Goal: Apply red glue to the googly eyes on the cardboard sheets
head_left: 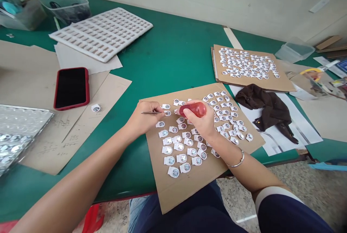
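A cardboard sheet point(165, 193) lies at the table's front edge, bearing many small white tabs with round silvery discs point(175, 172). At its upper left, my left hand point(142, 119) pinches thin metal tweezers point(148, 113), whose tip is beside one of the tabs point(167, 113). My right hand point(203, 121) is wrapped round a small red squeeze bottle point(196, 109). The bottle points left, low over the tabs, and its nozzle end is near the tweezers' tip. Some tabs are hidden under my right hand.
Left of the sheet lie a red-cased phone point(72, 88), a single tab point(95, 107) and a clear blister tray point(16, 135). Behind are a white slotted tray point(104, 32) and plastic tubs point(66, 7). At right are a second filled cardboard point(282, 79) and a dark cloth point(271, 110).
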`<act>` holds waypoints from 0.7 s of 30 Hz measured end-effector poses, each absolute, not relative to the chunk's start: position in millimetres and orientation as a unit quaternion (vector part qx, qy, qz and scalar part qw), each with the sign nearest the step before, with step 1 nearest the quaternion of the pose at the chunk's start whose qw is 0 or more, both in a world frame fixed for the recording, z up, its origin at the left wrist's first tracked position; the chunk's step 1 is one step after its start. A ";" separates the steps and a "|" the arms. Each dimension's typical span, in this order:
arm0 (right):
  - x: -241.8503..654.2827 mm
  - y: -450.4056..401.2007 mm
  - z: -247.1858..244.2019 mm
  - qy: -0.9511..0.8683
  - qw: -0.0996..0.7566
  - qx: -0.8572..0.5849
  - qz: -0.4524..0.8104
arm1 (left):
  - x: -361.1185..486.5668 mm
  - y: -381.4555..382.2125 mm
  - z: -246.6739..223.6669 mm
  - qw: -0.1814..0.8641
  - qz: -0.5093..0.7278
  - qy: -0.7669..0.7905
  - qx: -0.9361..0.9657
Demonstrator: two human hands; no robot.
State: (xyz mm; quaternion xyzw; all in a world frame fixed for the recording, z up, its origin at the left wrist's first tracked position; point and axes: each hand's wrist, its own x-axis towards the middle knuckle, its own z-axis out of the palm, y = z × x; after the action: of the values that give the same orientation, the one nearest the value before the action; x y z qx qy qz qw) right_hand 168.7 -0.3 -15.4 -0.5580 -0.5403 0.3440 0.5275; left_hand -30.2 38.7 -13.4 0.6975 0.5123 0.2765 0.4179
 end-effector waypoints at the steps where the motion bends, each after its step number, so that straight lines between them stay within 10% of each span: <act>1: 168.5 0.2 -17.3 -0.546 0.524 -0.561 0.335 | -30.1 38.1 -12.3 0.416 0.272 0.514 0.700; 21: 168.6 4.9 -25.5 -0.564 0.496 -0.568 0.337 | -31.2 35.6 -13.4 0.424 0.261 0.517 0.696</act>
State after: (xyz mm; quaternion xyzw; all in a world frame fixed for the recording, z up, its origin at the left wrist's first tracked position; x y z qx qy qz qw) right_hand 168.6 4.9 -25.5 -0.5680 -0.5643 0.3367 0.4956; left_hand -31.2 35.6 -13.4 0.6965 0.5170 0.2608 0.4238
